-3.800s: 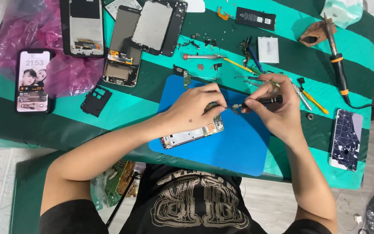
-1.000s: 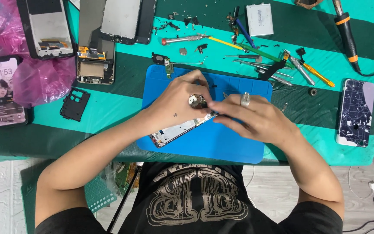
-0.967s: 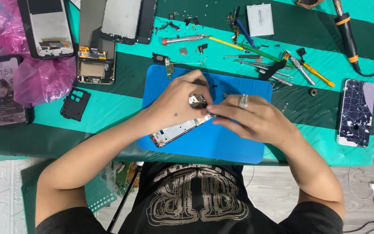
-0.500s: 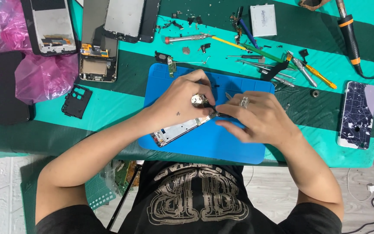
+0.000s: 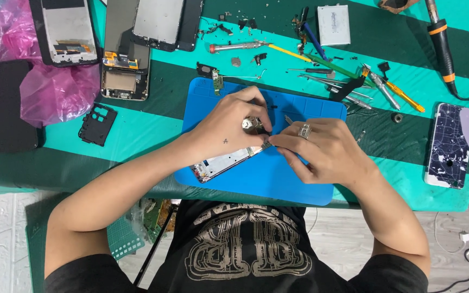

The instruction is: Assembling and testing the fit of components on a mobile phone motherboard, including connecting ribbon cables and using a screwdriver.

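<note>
Pinching a small part at the end of an opened phone frame (image 5: 225,163), the right hand (image 5: 321,152) meets the left hand (image 5: 234,122), which grips the frame's end on the blue mat (image 5: 289,184).

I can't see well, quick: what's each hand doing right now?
Left hand: closed on the opened phone, pressing it to the blue mat.
Right hand: fingertips pinched at the phone's end; what they pinch cannot be told.

A blue mat (image 5: 294,184) lies on the worktop (image 5: 137,130), striped teal and dark green; left of the mat, pink plastic (image 5: 55,95); right, a marbled phone case (image 5: 450,144).
</note>
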